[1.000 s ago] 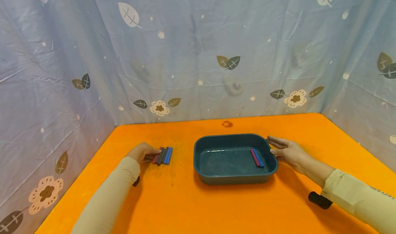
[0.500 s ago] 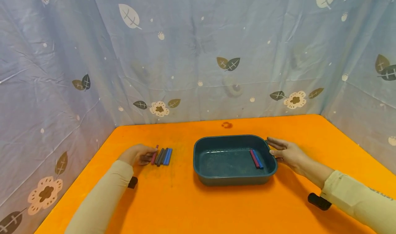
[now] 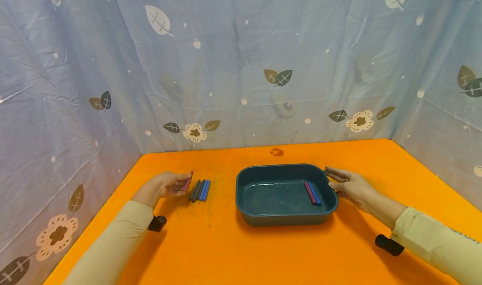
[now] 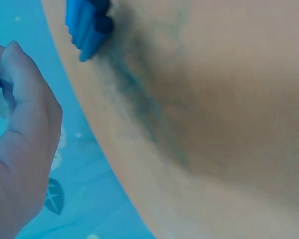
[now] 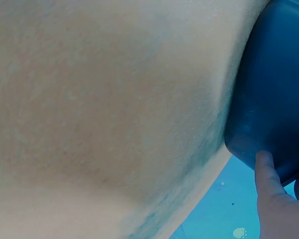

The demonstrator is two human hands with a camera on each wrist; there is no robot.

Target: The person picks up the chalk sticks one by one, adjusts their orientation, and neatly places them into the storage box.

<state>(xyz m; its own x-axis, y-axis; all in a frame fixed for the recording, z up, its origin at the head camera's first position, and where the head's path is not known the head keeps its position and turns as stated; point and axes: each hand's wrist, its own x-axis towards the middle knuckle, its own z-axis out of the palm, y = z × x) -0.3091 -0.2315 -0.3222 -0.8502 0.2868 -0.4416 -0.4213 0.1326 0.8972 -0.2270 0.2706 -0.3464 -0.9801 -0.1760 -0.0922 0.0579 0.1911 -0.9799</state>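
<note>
My left hand pinches a red chalk stick between thumb and fingers, tilted and raised above the table. Just right of it, two dark brown chalk sticks lie beside blue chalk sticks. In the left wrist view the row's ends show near the top, and the held stick is mostly out of frame. My right hand touches the right end of a dark teal tray with fairly straight fingers. Inside the tray, a red chalk stick and a blue chalk stick lie side by side.
An orange table top carries faint dark smudges near the chalk and a reddish-brown mark towards the back. Patterned blue-grey curtains enclose the table at the back and both sides.
My left hand has drawn the red chalk stick leftward away from the row and lifted it off the table. The right hand and the tray have stayed put.
</note>
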